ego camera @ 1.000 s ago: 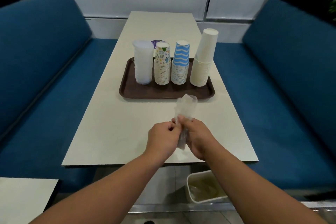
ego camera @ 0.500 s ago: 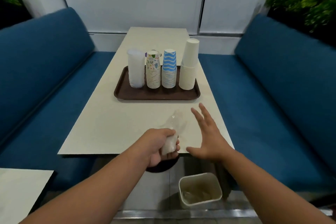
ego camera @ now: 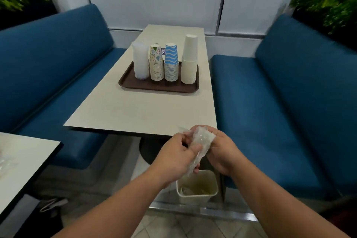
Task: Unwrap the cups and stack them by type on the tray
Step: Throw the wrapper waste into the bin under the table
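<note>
Wrapper disposal in hand; cups appear fully stacked.
Fingers of left hand and right hand curl round crumpled clear plastic wrapper, above the cream waste bin at 6 o'clock; next, release into it. Four cup stacks stand on brown tray, 12 o'clock, on beige counter between blue benches.

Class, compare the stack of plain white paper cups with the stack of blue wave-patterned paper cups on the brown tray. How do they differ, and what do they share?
The stack of plain white paper cups is unprinted; the stack of blue wave-patterned paper cups carries blue and white zigzags. The white stack rises taller than the blue one. The white stack stands at the right end of the row; the blue one stands inside it. Both stand upside down on the brown tray.
</note>
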Tool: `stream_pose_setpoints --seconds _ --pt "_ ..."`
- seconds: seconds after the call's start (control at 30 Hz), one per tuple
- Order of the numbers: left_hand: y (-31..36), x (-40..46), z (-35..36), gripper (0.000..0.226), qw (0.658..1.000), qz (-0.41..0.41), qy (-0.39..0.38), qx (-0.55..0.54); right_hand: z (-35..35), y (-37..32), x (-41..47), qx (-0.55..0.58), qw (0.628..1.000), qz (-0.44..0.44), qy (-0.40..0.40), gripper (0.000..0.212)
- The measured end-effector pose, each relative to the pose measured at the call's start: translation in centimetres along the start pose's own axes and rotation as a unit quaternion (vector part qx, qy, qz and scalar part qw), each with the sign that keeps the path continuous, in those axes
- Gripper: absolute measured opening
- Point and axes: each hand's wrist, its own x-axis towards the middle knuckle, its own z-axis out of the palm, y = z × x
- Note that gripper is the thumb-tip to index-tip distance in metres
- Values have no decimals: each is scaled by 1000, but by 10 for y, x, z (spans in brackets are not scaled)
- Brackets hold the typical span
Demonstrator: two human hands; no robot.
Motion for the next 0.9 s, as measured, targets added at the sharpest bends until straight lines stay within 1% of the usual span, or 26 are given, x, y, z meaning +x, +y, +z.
stream_pose_setpoints --seconds 0.07,0.1,0.17,0.2,0.3,0.37,0.4,0.43,0.47,0.5,0.53,0.57,0.6,0.63,0.67,0.7,0.73,0.77,0.8,0.83,0.87,0.9 --pt "-2 -7 2 22 1000 12 13 3 9 -3 -9 54 998 15 -24 14" --pt "-3 -10 1 18 1000 20 9 6 14 -5 -14 74 996 26 -38 12" --pt "-6 -14 0 11 999 34 -6 0 22 -2 -16 100 992 53 -51 21" --pt "-8 -15 -1 13 999 36 -14 -7 26 -1 -16 100 992 65 -50 25" --pt "-11 -15 -11 19 998 18 -35 -56 22 10 -18 50 994 61 -79 36" --pt "-8 -13 -24 23 995 -20 -31 -91 10 21 -22 1 994 61 -89 49" --pt "-7 -12 -31 24 994 -44 -31 -96 4 25 -25 -45 995 47 -72 60" --pt "-6 -11 -39 24 993 -68 -36 -90 1 25 -29 -138 989 13 -48 75" --pt "-6 -9 -46 23 992 -90 -49 -77 3 21 -32 -276 960 -31 -32 89" --pt "-7 -7 -52 22 990 -106 -66 -61 9 18 -33 -409 908 -84 -33 95" --pt "-8 -4 -57 23 989 -113 -84 -46 18 16 -31 -512 846 -142 -39 91" --pt "-10 -2 -61 22 988 -111 -101 -36 25 17 -26 -572 799 -184 -36 77" --pt "-12 1 -64 19 988 -103 -114 -30 32 19 -22 -597 776 -205 -21 60" --pt "-14 4 -68 14 987 -91 -126 -31 38 22 -19 -595 778 -202 7 49" --pt "-17 6 -71 11 987 -74 -138 -35 41 27 -17 -566 806 -168 47 43" --pt "-20 8 -75 13 987 -50 -148 -34 44 33 -16 -511 845 -128 92 38" --pt "-24 10 -76 15 988 -21 -150 -19 47 39 -16 -430 890 -83 128 34" --pt "-28 10 -76 14 990 12 -138 8 51 43 -16 -324 933 -46 153 30" --pt "-34 10 -74 9 993 40 -107 37 57 45 -17 -213 963 -16 167 26" --pt "-39 10 -71 4 995 56 -66 57 64 46 -17 -111 978 12 175 24" --pt "-45 9 -67 11 995 66 -19 70 70 48 -17 -31 982 35 183 24" --pt "-50 9 -62 19 994 74 21 78 75 49 -17 16 978 59 197 27"
